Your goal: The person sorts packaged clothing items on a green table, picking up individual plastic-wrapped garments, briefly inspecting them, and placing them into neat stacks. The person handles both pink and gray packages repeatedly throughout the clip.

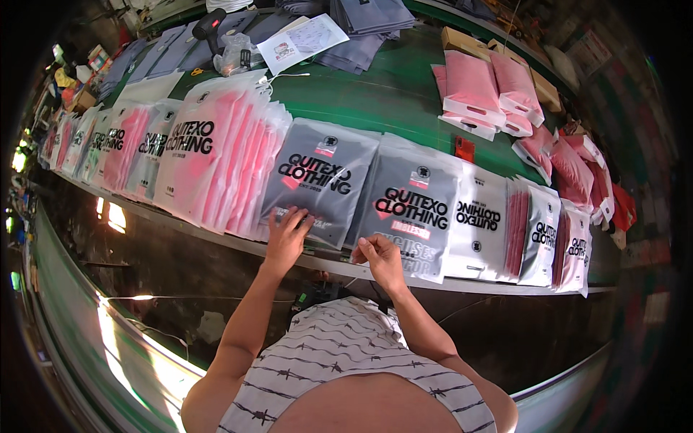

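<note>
My left hand (287, 234) rests with spread fingers on the lower part of a clear printed bag holding dark grey folded cloth (317, 195). My right hand (377, 252) is closed at the table edge, at the lower left corner of a second dark grey bag (415, 198); what its fingers hold, if anything, I cannot make out. Just left stands a thick row of bags with pink contents (216, 173). Right of the second bag are white bags with dark red edges showing (484, 224).
The green tabletop (346, 101) has a metal front edge. At the back lie grey folded cloths (368, 18), a white printed sheet (299, 47), a black handheld device (209, 29), pink packages (469, 86), cardboard boxes (465, 43) and a red phone (464, 148). More bagged items line both ends.
</note>
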Demonstrator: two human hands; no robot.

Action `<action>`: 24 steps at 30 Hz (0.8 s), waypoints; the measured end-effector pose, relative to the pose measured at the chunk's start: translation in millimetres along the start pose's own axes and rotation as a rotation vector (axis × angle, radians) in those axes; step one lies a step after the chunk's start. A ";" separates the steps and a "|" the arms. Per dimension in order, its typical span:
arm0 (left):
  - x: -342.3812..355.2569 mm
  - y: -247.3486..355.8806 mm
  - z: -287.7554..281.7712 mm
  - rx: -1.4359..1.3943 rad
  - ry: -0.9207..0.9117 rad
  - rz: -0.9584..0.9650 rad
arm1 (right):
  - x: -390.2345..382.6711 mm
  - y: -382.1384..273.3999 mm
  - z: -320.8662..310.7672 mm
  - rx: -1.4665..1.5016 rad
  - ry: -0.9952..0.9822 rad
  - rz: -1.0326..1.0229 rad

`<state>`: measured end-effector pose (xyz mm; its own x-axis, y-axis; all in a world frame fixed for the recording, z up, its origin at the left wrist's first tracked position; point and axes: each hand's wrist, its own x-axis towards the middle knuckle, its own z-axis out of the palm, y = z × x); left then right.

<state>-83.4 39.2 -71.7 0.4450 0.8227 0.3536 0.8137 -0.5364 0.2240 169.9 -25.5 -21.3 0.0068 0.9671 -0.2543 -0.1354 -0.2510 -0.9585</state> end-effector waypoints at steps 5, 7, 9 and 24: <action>44.9 -11.0 -27.7 -0.419 0.427 -0.394 | 3.7 12.0 48.8 -0.061 0.031 0.052; 58.1 -14.5 -50.6 -0.654 0.456 -0.515 | 8.4 17.2 58.6 -0.074 0.044 0.036; 65.3 -7.0 -73.6 -1.057 0.508 -0.637 | 17.4 24.1 63.7 -0.058 0.063 -0.023; -6.7 38.0 -47.6 -1.762 0.566 -0.929 | 32.0 -2.1 39.4 -0.546 0.019 0.175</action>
<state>-73.3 4.4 -22.3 -0.2154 0.9438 -0.2509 -0.6254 0.0640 0.7777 131.4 7.6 -22.3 0.0484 0.9096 -0.4126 0.3953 -0.3968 -0.8284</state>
